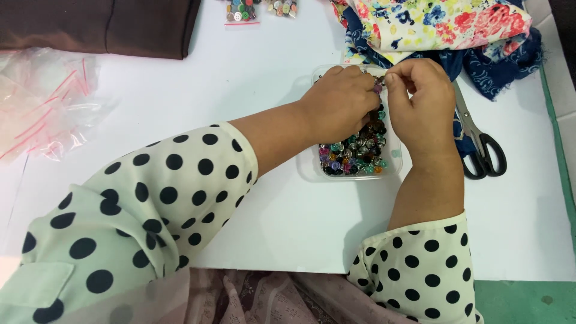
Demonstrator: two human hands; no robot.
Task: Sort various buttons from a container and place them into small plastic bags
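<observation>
A clear plastic box [307, 170] full of small mixed-colour buttons [355, 155] stands on the white table. My left hand [342, 103] hovers over the box with its fingers curled down among the buttons. My right hand [420, 102] is just to its right, thumb and forefinger pinched together close to a small purple button [378, 88] between the two hands. Which hand holds that button I cannot tell. Both wrists come out of cream sleeves with black dots.
Black-handled scissors [483, 150] lie right of the box. Floral and navy fabric [438, 27] is piled at the back right, dark brown cloth [102, 27] at the back left. Clear zip bags [42, 102] lie at the left; small bags of buttons [243, 11] sit at the top edge.
</observation>
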